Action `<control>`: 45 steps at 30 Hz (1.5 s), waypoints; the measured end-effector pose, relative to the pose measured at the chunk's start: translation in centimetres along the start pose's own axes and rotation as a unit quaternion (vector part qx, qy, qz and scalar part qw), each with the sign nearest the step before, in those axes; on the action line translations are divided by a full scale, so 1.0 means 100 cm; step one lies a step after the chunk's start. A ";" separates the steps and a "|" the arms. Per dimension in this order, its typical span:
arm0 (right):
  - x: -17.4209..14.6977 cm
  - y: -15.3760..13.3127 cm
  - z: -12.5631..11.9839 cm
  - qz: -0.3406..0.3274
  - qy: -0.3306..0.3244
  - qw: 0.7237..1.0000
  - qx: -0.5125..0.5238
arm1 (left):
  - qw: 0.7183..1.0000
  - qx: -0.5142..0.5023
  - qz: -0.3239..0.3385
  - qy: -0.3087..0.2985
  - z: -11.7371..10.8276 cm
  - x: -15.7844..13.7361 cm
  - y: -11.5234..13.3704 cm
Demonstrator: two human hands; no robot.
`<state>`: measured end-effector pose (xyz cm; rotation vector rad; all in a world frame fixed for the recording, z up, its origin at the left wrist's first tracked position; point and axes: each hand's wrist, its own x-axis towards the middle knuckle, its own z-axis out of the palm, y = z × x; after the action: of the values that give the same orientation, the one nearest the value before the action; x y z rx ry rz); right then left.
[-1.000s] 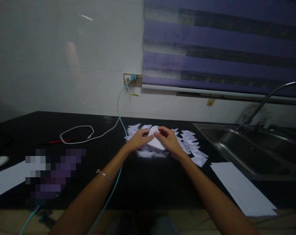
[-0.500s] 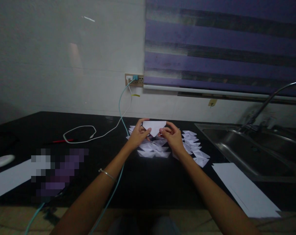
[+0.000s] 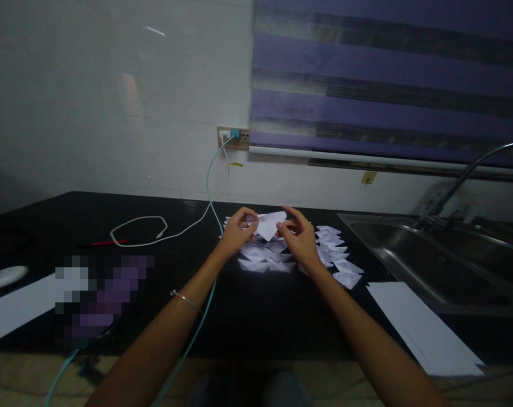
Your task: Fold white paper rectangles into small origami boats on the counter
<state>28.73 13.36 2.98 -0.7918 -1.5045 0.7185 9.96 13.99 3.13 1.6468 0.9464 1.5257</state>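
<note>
Between my two hands a piece of folded white paper (image 3: 270, 224) is held up above the black counter, its lower edge coming to a point. My left hand (image 3: 238, 230) pinches its left end between thumb and fingers. At its right side, my right hand (image 3: 299, 233) grips with the thumb low and the index finger raised along the edge. Beneath and behind the hands lie several folded paper boats (image 3: 265, 263), partly hidden by them. More paper boats (image 3: 333, 249) stand in a column to the right of my right hand.
A stack of white paper sheets (image 3: 424, 330) lies at the right, beside the steel sink (image 3: 398, 282) with its faucet (image 3: 472, 169). White and teal cables (image 3: 208, 316) run from a wall socket (image 3: 233, 137). At left are a red pen (image 3: 110, 243), a white sheet (image 3: 19, 308) and a tape roll (image 3: 6, 277).
The folded paper has tilted and its flat top edge has become uneven. My left hand has shifted its grip slightly, and my right index finger has lifted a little.
</note>
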 end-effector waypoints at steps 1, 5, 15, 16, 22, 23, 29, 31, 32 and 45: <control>0.000 0.000 0.000 0.002 -0.004 1.000 0.001 | 1.000 -0.006 -0.002 -0.004 -0.001 0.000 0.000; 0.000 -0.002 -0.002 0.001 -0.019 1.000 0.000 | 0.998 -0.046 -0.011 -0.041 -0.005 0.002 -0.002; -0.001 -0.001 -0.003 0.026 -0.084 0.996 0.017 | 0.997 -0.012 -0.029 -0.067 -0.013 0.002 0.001; -0.001 -0.001 -0.004 0.021 -0.086 0.996 0.012 | 0.997 -0.009 -0.028 -0.069 -0.012 0.002 0.001; -0.001 -0.002 -0.007 -0.017 -0.112 0.992 -0.061 | 0.995 0.058 -0.010 -0.085 -0.011 0.002 0.007; -0.001 -0.002 -0.007 -0.020 -0.120 0.990 -0.075 | 0.994 0.064 -0.007 -0.086 -0.011 0.002 0.008; -0.001 0.002 -0.009 -0.014 -0.123 0.990 -0.072 | 0.994 0.068 -0.010 -0.086 -0.013 0.002 0.011; 0.001 0.004 -0.009 0.003 -0.122 0.991 -0.050 | 0.995 0.049 -0.016 -0.080 -0.014 0.003 0.010; 0.001 0.004 -0.009 0.017 -0.120 0.992 -0.037 | 0.996 0.036 -0.019 -0.077 -0.015 0.003 0.009; 0.009 0.002 -0.016 0.100 -0.069 0.985 0.125 | 0.995 -0.065 -0.050 -0.062 -0.022 0.005 0.007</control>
<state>30.30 14.17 3.43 -0.7187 -1.4345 1.1083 7.79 14.13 4.13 1.5588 0.8338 1.3717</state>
